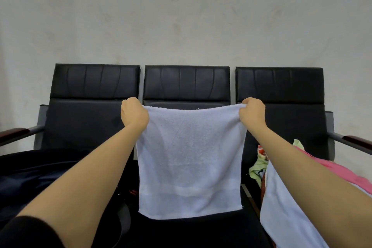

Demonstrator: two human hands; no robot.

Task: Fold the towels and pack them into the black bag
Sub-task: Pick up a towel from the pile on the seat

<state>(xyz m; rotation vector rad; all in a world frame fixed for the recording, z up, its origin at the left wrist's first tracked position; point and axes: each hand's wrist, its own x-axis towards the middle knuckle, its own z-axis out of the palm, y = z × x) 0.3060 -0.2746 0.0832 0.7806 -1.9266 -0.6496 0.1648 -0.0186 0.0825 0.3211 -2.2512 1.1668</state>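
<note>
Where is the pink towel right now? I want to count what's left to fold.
In the head view, the pink towel lies at the right edge, under the right forearm, beside a white towel.

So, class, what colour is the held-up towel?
White, plain terry towel; head view shows it best.
</note>
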